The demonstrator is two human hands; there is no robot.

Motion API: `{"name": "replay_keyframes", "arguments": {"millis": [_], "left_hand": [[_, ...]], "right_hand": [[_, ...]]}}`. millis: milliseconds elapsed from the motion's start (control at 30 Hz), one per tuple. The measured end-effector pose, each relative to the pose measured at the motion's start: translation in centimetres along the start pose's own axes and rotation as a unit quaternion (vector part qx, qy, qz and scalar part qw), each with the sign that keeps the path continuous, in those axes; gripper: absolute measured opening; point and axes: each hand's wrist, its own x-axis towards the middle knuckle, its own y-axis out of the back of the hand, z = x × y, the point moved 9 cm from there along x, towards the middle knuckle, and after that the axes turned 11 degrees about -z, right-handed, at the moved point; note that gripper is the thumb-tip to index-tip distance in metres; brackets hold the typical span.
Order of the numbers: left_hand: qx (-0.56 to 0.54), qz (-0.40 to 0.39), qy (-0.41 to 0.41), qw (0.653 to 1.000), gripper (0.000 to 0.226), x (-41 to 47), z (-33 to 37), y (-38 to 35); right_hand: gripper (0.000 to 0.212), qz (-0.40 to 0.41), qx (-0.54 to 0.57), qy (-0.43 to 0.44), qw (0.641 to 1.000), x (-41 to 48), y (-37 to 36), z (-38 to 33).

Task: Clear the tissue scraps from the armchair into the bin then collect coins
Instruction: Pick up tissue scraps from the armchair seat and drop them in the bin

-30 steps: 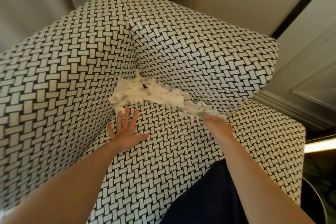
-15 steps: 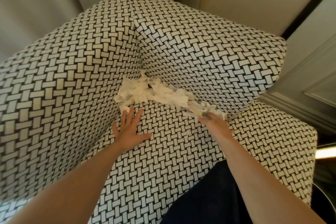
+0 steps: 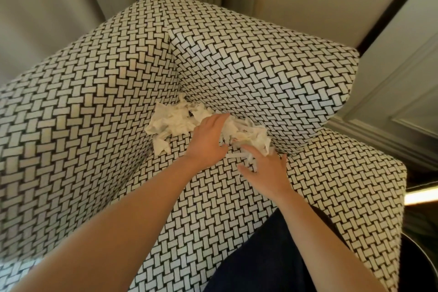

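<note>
White tissue scraps [image 3: 171,121] lie heaped in the back corner of the seat of the black-and-white woven armchair [image 3: 83,125]. My left hand [image 3: 208,137] lies over the pile with its fingers pressing a bunched clump of scraps [image 3: 251,135] to the right. My right hand [image 3: 265,168] meets that clump from below with its fingers spread and their tips under the paper. The clump sits between both hands. No coins show.
The armchair's right arm [image 3: 343,197] rises beside my right hand, and its back and left side wall in the corner. My dark-clothed leg [image 3: 272,256] is at the seat's front. A dark round rim [image 3: 422,258] shows at the lower right on the floor.
My left hand left the bare seat and moved right onto the scraps. The loose strip of scraps by my right hand is now bunched into a clump between both hands.
</note>
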Motion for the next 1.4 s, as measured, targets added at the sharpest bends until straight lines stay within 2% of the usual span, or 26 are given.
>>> {"name": "replay_keyframes", "arguments": {"millis": [67, 100, 167, 233, 300, 367, 433, 467, 567, 600, 700, 833, 933, 1100, 1267, 1333, 1400], "left_hand": [[0.046, -0.057, -0.008, 0.997, 0.08, 1.9, 1.0, -0.8], [0.077, -0.084, -0.006, 0.993, 0.081, 2.7, 1.3, -1.3], [0.132, -0.128, 0.002, 0.983, 0.08, 3.9, 1.3, -2.4], [0.17, -0.154, 0.01, 0.973, 0.076, 4.6, 1.2, -3.2], [0.189, -0.161, 0.021, 0.969, 0.072, 5.0, 1.0, -3.6], [0.212, -0.158, 0.027, 0.964, 0.064, 5.3, 0.9, -3.9], [0.242, -0.154, 0.026, 0.958, 0.056, 5.3, 0.8, -4.4], [0.249, -0.149, 0.024, 0.957, 0.054, 5.4, 0.9, -4.6], [0.243, -0.136, 0.021, 0.96, 0.052, 5.7, 0.8, -4.6], [0.236, -0.138, 0.022, 0.962, 0.052, 5.9, 0.8, -4.5], [0.222, -0.149, 0.033, 0.963, 0.052, 6.3, 0.5, -4.3], [0.219, -0.14, 0.056, 0.964, 0.053, 6.9, 0.4, -4.2], [0.234, -0.127, 0.045, 0.963, 0.047, 7.2, 0.7, -4.1], [0.244, -0.128, 0.033, 0.961, 0.03, 7.2, 0.4, -4.6], [0.229, -0.132, 0.038, 0.964, 0.022, 7.3, 0.1, -4.3], [0.229, -0.132, 0.035, 0.964, 0.024, 7.2, 0.1, -4.2], [0.225, -0.127, 0.029, 0.965, 0.033, 7.0, 0.1, -4.1]], "right_hand": [[0.048, 0.005, 0.062, 0.02, 0.998, -0.8, 0.8, 0.0], [0.044, 0.022, 0.134, 0.031, 0.99, -1.4, 1.7, 0.0], [0.033, 0.086, 0.327, 0.035, 0.94, -2.6, 3.6, 0.9], [0.03, 0.137, 0.464, -0.039, 0.874, -2.8, 3.8, 3.4], [0.03, 0.139, 0.547, -0.12, 0.816, -2.0, 2.5, 5.4], [0.034, 0.098, 0.584, -0.204, 0.779, -1.0, 0.7, 6.6], [0.038, 0.047, 0.601, -0.245, 0.759, -0.1, -0.8, 6.8], [0.037, 0.028, 0.581, -0.248, 0.775, 0.4, -1.0, 6.9], [0.031, 0.002, 0.422, -0.23, 0.877, 1.5, -0.2, 6.0], [0.03, 0.0, 0.371, -0.226, 0.901, 1.9, -0.2, 5.9], [0.021, -0.006, 0.265, -0.228, 0.937, 2.9, -0.4, 5.7], [0.043, 0.002, 0.208, -0.212, 0.955, 3.9, -0.7, 5.8], [0.046, -0.013, 0.192, -0.194, 0.962, 4.5, -0.9, 5.4], [0.045, -0.039, 0.242, -0.17, 0.954, 4.9, -0.9, 4.6], [0.07, -0.077, 0.326, -0.144, 0.931, 4.7, -1.9, 4.2], [0.08, -0.088, 0.337, -0.131, 0.928, 4.6, -2.0, 3.9], [0.08, -0.095, 0.339, -0.111, 0.929, 4.6, -1.9, 3.6]]}}
